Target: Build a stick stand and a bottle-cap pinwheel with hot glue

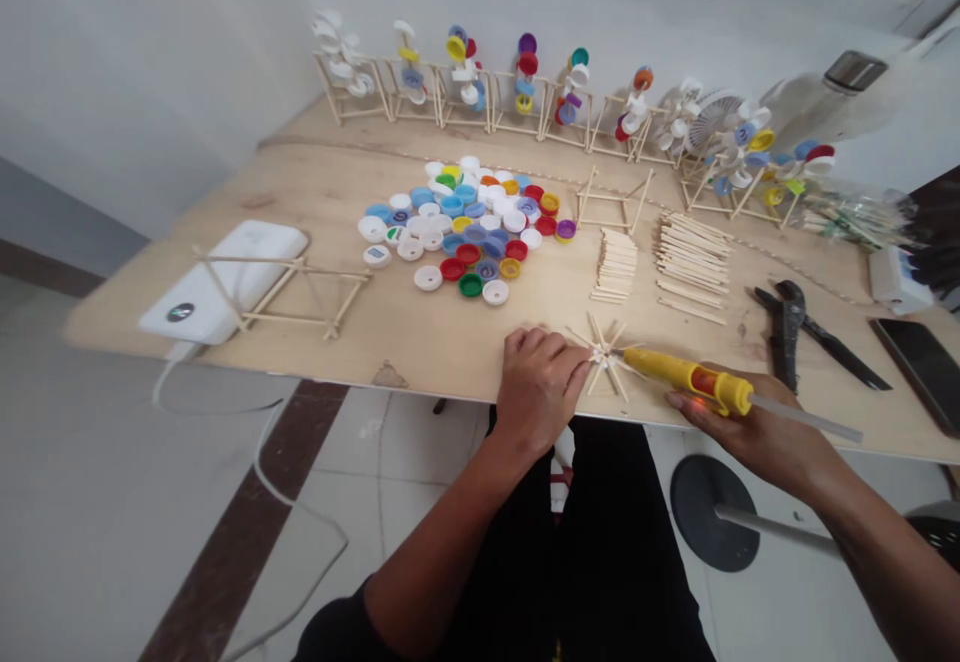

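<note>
Left hand: curled, fingertips pressed together on the near edge of the stick star, a small hub with thin wooden spokes radiating flat on the desk close to its front edge. Whether the fingers pinch one spoke or merely pin the hub cannot be told; the knuckles hide the contact.

Right hand: closed around the yellow glue gun, thumb along its body. The gun's long axis runs nearly level, right to left, nozzle pointing left at the star's hub and touching or just short of it. A pale glue stick projects from its rear toward the right.

Surroundings: black pliers lie just beyond the right hand, a dark phone further right. Two stacks of cut sticks sit directly behind the star, an open stick frame behind those. The heap of coloured bottle caps lies behind the left hand, well apart. At far left, a larger stick frame rests against a white device. A row of finished cap pinwheels on stands lines the back edge. Nothing lies between either hand and the star.
</note>
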The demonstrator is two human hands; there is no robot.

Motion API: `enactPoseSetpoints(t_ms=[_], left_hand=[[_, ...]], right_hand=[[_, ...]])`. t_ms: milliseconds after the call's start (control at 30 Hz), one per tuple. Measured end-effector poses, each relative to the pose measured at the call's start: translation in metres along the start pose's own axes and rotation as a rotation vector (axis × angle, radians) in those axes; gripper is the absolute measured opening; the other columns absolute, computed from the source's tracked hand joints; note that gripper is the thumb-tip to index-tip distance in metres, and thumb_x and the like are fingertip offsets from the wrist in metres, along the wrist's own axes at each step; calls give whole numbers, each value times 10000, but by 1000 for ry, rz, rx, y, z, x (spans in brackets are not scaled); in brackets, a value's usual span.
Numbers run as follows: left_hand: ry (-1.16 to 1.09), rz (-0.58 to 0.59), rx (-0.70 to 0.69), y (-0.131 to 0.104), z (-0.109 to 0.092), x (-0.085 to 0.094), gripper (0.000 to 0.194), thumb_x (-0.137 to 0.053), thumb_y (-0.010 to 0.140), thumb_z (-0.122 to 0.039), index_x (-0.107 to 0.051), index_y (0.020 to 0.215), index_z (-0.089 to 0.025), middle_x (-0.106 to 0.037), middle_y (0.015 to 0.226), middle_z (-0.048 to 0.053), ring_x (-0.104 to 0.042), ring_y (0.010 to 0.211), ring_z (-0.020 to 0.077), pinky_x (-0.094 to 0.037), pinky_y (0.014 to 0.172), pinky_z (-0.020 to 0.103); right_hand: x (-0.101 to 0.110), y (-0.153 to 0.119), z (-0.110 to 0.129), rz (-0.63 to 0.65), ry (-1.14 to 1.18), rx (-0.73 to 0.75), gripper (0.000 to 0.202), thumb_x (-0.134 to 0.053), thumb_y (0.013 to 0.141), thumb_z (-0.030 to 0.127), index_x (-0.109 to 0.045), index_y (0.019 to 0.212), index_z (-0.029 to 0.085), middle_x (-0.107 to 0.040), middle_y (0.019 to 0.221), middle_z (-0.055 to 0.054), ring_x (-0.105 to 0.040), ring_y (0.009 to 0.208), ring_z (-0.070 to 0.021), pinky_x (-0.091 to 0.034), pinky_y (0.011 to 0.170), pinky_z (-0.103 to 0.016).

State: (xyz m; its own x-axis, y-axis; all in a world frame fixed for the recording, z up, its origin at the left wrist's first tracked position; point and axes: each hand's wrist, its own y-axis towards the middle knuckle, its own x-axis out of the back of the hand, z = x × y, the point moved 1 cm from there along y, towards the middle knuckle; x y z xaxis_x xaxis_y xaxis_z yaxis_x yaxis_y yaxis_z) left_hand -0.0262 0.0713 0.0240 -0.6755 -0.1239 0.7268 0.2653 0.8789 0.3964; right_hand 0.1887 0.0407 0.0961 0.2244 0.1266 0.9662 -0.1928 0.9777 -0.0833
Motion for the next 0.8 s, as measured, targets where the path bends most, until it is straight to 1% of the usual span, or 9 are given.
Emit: enactPoseSetpoints(t_ms=[100,233,400,500,667,733,800], left_hand=[[-1,-3,0,0,0,0,150,-515,852,-238,-664,867,-240,-633,810,23,-518,854,187,-333,876,388],[-3,-12,-3,0,0,-1,153,-513,856,-243,-665,873,-241,-633,809,23,-518,864,188,-334,876,385],[0,-7,-1,0,0,-1,158,-511,859,-247,-668,877,-238,-633,805,26,-515,854,186,-334,871,385],[-2,-6,-1,0,0,-1,163,-505,863,-250,-667,878,-240,-632,810,26,-514,855,186,-333,871,387],[-5,-18,-4,0,0,-1,156,-510,861,-250,-666,868,-241,-632,802,23,-518,851,187,-333,861,385],[-3,-19,-7,0,0,-1,152,-512,859,-247,-663,870,-241,-631,802,22,-519,847,185,-332,863,385],[1,-15,-12,-1,0,-1,154,-507,862,-249,-661,869,-238,-629,800,23,-518,849,185,-332,867,386]], right_hand=[[-1,2,2,2,7,12,391,-427,841,516,-664,815,207,-681,700,-41,-632,588,-182,-433,497,-250],[-1,4,6,-1,7,12,380,-440,833,526,-642,773,210,-665,652,-29,-620,552,-169,-424,480,-239],[-1,6,9,-16,10,30,329,-475,820,487,-635,735,212,-660,627,-22,-608,530,-161,-415,476,-236],[-1,5,10,2,10,36,355,-454,829,501,-645,737,217,-670,644,-27,-603,522,-161,-415,478,-243],[-1,2,9,41,29,19,376,-430,834,528,-647,780,226,-694,745,-33,-620,571,-176,-431,503,-259],[-1,0,9,53,46,14,371,-424,838,524,-639,779,227,-686,730,-29,-615,570,-173,-430,506,-259],[0,-1,9,60,61,6,363,-426,835,526,-627,764,233,-663,668,-17,-598,540,-167,-418,489,-254]])
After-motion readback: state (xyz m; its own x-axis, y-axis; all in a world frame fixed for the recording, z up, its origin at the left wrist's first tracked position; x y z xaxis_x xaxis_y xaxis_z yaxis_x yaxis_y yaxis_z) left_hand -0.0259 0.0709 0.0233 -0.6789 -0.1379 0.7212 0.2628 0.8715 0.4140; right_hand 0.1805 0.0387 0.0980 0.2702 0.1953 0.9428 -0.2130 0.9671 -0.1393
